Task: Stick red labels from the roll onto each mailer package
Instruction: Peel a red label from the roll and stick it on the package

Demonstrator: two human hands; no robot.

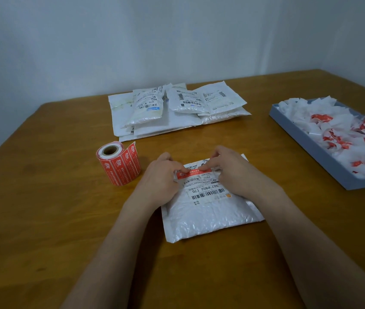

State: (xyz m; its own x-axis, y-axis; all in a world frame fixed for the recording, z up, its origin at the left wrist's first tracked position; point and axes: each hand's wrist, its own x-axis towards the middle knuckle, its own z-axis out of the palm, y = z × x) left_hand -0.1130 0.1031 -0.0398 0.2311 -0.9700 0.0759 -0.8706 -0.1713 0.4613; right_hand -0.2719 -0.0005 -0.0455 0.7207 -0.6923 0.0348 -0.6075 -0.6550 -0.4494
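Observation:
A white bubble mailer (208, 215) lies flat on the wooden table in front of me, its printed shipping label facing up. A red label (193, 173) lies across the far part of that shipping label. My left hand (161, 175) pinches the red label's left end and my right hand (233, 170) presses fingertips on its right end. The roll of red labels (119, 165) stands to the left of the mailer, with a loose tail curling off its far side. A pile of white mailers (175, 108) sits at the back of the table.
A shallow blue-grey tray (311, 148) at the right holds several crumpled white backing papers with red scraps. The wooden table (43, 208) meets a pale wall at the back and left.

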